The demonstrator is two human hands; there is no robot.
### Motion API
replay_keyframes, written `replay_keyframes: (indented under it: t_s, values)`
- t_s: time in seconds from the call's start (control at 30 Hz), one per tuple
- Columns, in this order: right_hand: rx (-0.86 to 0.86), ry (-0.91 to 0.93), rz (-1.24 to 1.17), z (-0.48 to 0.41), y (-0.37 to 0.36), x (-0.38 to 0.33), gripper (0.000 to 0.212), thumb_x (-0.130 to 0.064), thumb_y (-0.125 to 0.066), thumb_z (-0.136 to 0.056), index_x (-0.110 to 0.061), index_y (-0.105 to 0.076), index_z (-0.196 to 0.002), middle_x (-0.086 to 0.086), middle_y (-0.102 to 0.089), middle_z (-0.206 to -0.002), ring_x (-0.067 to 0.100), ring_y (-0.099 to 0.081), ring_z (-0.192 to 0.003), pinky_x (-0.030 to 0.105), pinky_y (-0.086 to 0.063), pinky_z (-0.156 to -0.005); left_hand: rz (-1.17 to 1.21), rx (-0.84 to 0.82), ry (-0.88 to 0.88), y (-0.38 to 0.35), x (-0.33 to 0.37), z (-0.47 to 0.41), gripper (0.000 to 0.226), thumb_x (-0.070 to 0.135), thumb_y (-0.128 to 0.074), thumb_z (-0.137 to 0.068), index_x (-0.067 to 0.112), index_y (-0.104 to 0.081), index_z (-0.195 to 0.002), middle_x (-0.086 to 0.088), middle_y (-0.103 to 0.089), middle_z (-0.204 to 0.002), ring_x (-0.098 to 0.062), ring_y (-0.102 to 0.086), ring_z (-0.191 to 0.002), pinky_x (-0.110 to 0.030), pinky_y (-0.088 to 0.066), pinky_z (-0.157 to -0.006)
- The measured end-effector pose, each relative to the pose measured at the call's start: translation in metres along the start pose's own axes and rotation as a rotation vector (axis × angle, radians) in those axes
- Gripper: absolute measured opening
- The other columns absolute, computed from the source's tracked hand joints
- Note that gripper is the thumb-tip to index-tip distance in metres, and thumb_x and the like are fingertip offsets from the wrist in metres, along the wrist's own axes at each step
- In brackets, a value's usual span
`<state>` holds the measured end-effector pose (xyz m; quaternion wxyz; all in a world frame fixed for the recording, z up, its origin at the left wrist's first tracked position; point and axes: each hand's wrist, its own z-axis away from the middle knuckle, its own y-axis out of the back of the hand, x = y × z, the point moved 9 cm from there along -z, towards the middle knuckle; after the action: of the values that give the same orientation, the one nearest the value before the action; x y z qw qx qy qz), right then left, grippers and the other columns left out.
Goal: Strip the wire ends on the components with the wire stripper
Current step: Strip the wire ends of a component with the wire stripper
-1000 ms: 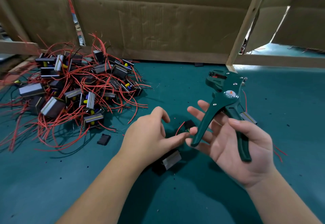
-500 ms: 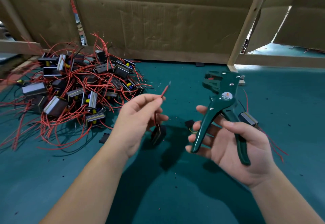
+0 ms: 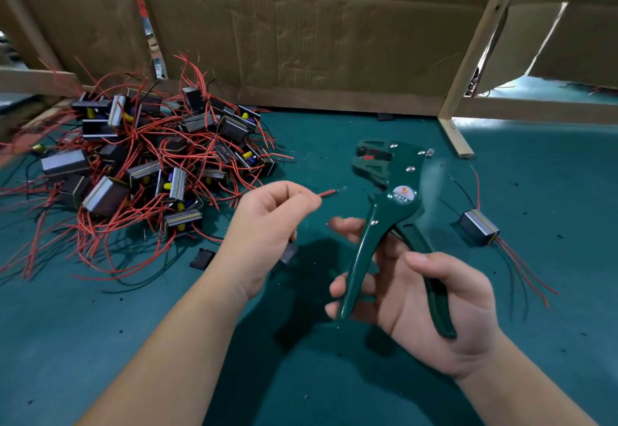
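My right hand (image 3: 424,305) grips the handles of the green wire stripper (image 3: 388,211), whose jaws point up and to the left. My left hand (image 3: 267,228) pinches a red wire (image 3: 327,193) whose tip points right, toward the stripper's jaws and a short way from them. The component (image 3: 287,253) on that wire hangs below my left hand, mostly hidden by it. A big pile of components with red wires (image 3: 143,164) lies at the left on the green table. One separate component (image 3: 478,226) with red and black wires lies to the right of the stripper.
A cardboard wall (image 3: 317,30) closes the back of the table, with a wooden post (image 3: 468,67) at the right. A small black piece (image 3: 200,258) lies on the green table cover (image 3: 100,342) near the pile.
My left hand picked a component up off the table by its red wire and brought the wire's end level, closer to the stripper's jaws. The stripper tilted slightly.
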<state>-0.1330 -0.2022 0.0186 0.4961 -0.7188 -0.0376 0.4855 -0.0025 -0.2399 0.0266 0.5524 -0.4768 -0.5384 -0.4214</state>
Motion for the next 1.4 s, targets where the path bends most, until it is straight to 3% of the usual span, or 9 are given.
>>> replay_keyframes:
  t_s: [0.13, 0.27, 0.43, 0.57, 0.7, 0.87, 1.03, 1.23, 1.4]
  values:
    - [0.033, 0.057, 0.066, 0.002, 0.004, -0.009, 0.075, -0.022, -0.076, -0.067, 0.001, -0.049, -0.134, 0.02, -0.052, -0.124, 0.041, -0.061, -0.09, 0.057, -0.048, -0.083, -0.098, -0.139, -0.076, -0.017, 0.006, 0.007, 0.02, 0.017, -0.067, -0.076, 0.019, -0.059, -0.059, 0.013, -0.038, -0.043, -0.004, -0.032, -0.043, -0.017, -0.027, -0.043]
    - [0.098, 0.073, 0.107, 0.002, 0.008, -0.009, 0.088, -0.021, -0.082, -0.06, 0.003, -0.044, -0.136, 0.018, -0.054, -0.12, 0.043, -0.061, -0.086, 0.058, -0.049, -0.078, -0.135, -0.084, -0.102, -0.015, 0.006, 0.008, 0.023, 0.013, -0.072, -0.081, 0.017, -0.06, -0.061, 0.009, -0.04, -0.05, -0.007, -0.034, -0.048, -0.015, -0.028, -0.045]
    - [0.134, 0.083, 0.136, 0.003, 0.009, -0.009, 0.094, -0.02, -0.084, -0.055, 0.005, -0.043, -0.135, 0.016, -0.051, -0.125, 0.043, -0.061, -0.084, 0.057, -0.05, -0.075, 0.009, 0.025, -0.014, 0.002, 0.0, 0.002, 0.023, 0.022, -0.068, -0.076, 0.022, -0.057, -0.056, 0.01, -0.041, -0.049, -0.011, -0.032, -0.046, -0.019, -0.024, -0.044]
    - [0.079, 0.096, 0.112, 0.002, 0.0, -0.01, 0.091, -0.019, -0.082, -0.061, 0.003, -0.039, -0.139, 0.015, -0.044, -0.134, 0.043, -0.061, -0.087, 0.057, -0.049, -0.077, -0.048, -0.08, -0.072, -0.009, 0.007, 0.004, 0.014, 0.022, -0.066, -0.07, 0.022, -0.062, -0.056, 0.01, -0.045, -0.047, -0.006, -0.036, -0.044, -0.02, -0.029, -0.046]
    - [0.073, 0.095, 0.126, 0.003, 0.002, -0.01, 0.086, -0.019, -0.081, -0.062, 0.002, -0.043, -0.137, 0.017, -0.05, -0.127, 0.042, -0.061, -0.086, 0.056, -0.049, -0.078, -0.076, -0.134, -0.1, -0.018, 0.007, 0.008, 0.014, 0.019, -0.07, -0.07, 0.021, -0.064, -0.057, 0.006, -0.049, -0.051, -0.004, -0.038, -0.045, -0.012, -0.031, -0.045]
    - [0.097, 0.083, 0.133, 0.004, 0.006, -0.009, 0.087, -0.019, -0.082, -0.061, 0.004, -0.042, -0.135, 0.017, -0.049, -0.132, 0.042, -0.061, -0.085, 0.057, -0.049, -0.077, 0.031, 0.005, -0.076, -0.005, 0.005, 0.005, 0.017, 0.019, -0.071, -0.078, 0.022, -0.065, -0.061, 0.007, -0.056, -0.057, -0.006, -0.035, -0.042, -0.016, -0.029, -0.041]
    - [-0.042, -0.013, 0.128, 0.005, -0.005, -0.002, 0.074, -0.02, -0.072, -0.074, 0.005, -0.041, -0.136, 0.022, -0.042, -0.14, 0.042, -0.06, -0.089, 0.059, -0.046, -0.082, 0.148, 0.116, -0.094, 0.015, 0.008, 0.0, 0.018, 0.015, -0.066, -0.084, 0.019, -0.067, -0.067, 0.004, -0.052, -0.052, -0.007, -0.032, -0.041, -0.018, -0.025, -0.042]
    - [-0.028, -0.148, 0.117, 0.007, 0.005, 0.008, 0.071, -0.024, -0.073, -0.071, 0.001, -0.048, -0.133, 0.026, -0.057, -0.106, 0.04, -0.059, -0.089, 0.057, -0.046, -0.084, 0.157, 0.039, -0.206, 0.018, 0.027, 0.001, 0.012, 0.018, -0.064, -0.076, 0.02, -0.073, -0.069, 0.011, -0.048, -0.047, -0.003, -0.032, -0.042, -0.018, -0.027, -0.047]
    - [-0.111, -0.203, 0.106, 0.009, -0.007, 0.014, 0.062, -0.022, -0.062, -0.083, 0.004, -0.041, -0.135, 0.025, -0.054, -0.105, 0.04, -0.057, -0.093, 0.055, -0.045, -0.087, 0.033, 0.049, -0.321, 0.02, 0.041, 0.005, 0.017, 0.001, -0.064, -0.084, 0.014, -0.069, -0.074, 0.013, -0.061, -0.052, 0.004, -0.046, -0.045, -0.007, -0.035, -0.051]
